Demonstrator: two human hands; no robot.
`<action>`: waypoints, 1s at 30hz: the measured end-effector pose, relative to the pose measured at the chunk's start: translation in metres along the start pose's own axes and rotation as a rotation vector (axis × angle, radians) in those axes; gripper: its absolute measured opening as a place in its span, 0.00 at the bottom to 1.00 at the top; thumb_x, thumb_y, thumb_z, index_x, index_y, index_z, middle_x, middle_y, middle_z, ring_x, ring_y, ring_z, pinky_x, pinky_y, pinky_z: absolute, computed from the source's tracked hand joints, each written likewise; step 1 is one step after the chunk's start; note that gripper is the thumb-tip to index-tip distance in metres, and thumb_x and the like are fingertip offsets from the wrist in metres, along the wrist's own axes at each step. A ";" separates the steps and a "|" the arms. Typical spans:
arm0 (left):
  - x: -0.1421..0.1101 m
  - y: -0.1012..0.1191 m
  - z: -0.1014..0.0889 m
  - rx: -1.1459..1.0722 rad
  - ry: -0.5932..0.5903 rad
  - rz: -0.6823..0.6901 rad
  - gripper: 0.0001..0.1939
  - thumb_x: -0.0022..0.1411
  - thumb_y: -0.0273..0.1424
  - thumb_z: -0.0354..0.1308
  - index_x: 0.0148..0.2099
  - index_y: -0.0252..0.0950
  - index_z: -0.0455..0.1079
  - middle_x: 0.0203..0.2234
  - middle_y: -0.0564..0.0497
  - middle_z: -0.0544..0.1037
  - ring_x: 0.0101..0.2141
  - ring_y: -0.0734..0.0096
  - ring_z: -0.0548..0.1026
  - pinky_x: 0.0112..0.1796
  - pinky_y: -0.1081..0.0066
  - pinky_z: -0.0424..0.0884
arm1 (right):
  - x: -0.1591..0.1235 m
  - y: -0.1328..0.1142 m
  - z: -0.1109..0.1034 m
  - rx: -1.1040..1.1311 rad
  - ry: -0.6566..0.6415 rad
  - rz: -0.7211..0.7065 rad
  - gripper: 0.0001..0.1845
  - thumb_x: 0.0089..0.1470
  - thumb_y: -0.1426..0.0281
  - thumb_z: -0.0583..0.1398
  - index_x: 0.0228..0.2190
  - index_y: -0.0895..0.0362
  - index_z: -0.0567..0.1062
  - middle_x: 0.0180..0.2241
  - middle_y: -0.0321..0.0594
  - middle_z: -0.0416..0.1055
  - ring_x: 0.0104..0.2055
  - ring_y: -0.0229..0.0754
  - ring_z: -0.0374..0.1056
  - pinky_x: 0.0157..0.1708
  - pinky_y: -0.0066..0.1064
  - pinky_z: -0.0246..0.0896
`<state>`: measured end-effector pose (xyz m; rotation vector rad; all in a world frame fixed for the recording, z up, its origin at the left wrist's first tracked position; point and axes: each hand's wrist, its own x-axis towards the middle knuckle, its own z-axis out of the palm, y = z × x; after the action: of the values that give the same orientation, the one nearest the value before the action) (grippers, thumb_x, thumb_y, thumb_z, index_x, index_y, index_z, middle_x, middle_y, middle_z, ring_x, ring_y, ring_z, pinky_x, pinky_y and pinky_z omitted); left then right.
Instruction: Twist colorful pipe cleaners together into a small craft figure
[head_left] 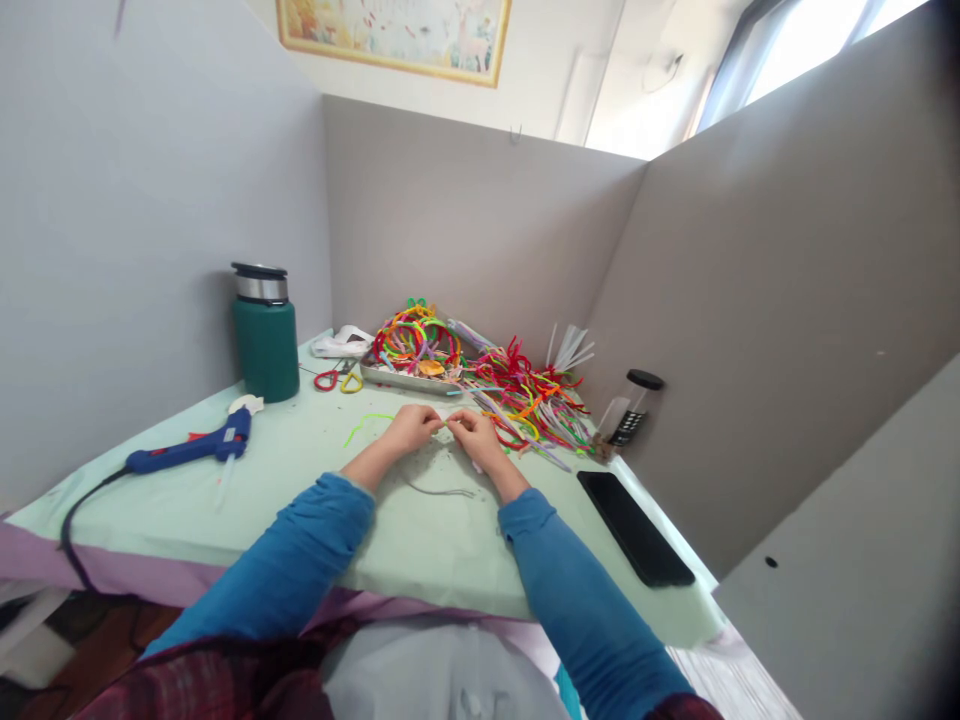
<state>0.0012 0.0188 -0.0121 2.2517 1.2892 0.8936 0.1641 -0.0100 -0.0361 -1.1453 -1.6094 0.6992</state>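
Note:
My left hand [412, 428] and my right hand [475, 436] meet over the middle of the table, thumbs and fingertips pinched together. A small yellow-green bit of pipe cleaner [444, 424] shows between the fingertips; most of it is hidden by the fingers. Beyond my left wrist, a bent lime-green pipe cleaner [367, 420] shows; whether it joins the piece in my fingers I cannot tell. Below the hands, a thin grey strand [439, 490] lies curved on the pale green tablecloth [435, 555], with small dark scraps around it.
Behind my hands stand a metal tray [409, 380] heaped with coloured pipe cleaner rings and a loose pile of pipe cleaners [536, 395]. Scissors [337, 381], a green bottle [266, 345] and a blue glue gun [196, 443] are leftward. A black phone [636, 527] lies right. Grey partitions enclose the table.

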 end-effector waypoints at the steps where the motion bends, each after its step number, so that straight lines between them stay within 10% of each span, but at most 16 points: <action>1: 0.000 0.000 0.000 -0.052 -0.019 -0.032 0.11 0.55 0.34 0.55 0.26 0.34 0.74 0.17 0.51 0.73 0.22 0.71 0.68 0.26 0.73 0.60 | 0.000 -0.001 0.000 0.004 -0.001 -0.002 0.09 0.47 0.65 0.57 0.28 0.57 0.73 0.16 0.31 0.61 0.19 0.35 0.56 0.21 0.27 0.49; 19: -0.006 0.003 -0.002 -0.803 -0.314 -0.357 0.17 0.47 0.42 0.64 0.25 0.31 0.68 0.13 0.53 0.68 0.16 0.77 0.66 0.22 0.73 0.64 | -0.002 -0.005 -0.002 0.056 -0.028 -0.024 0.12 0.48 0.64 0.57 0.33 0.57 0.76 0.16 0.31 0.60 0.19 0.35 0.54 0.21 0.27 0.49; 30: -0.002 -0.003 0.000 -0.207 -0.101 -0.114 0.08 0.51 0.30 0.56 0.31 0.34 0.75 0.11 0.55 0.68 0.15 0.74 0.66 0.23 0.74 0.61 | 0.000 -0.004 -0.001 0.035 0.001 -0.006 0.12 0.47 0.64 0.58 0.32 0.57 0.77 0.15 0.31 0.60 0.19 0.35 0.54 0.21 0.27 0.48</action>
<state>-0.0014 0.0187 -0.0152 2.0159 1.2080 0.8214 0.1640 -0.0119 -0.0323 -1.1146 -1.5933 0.7203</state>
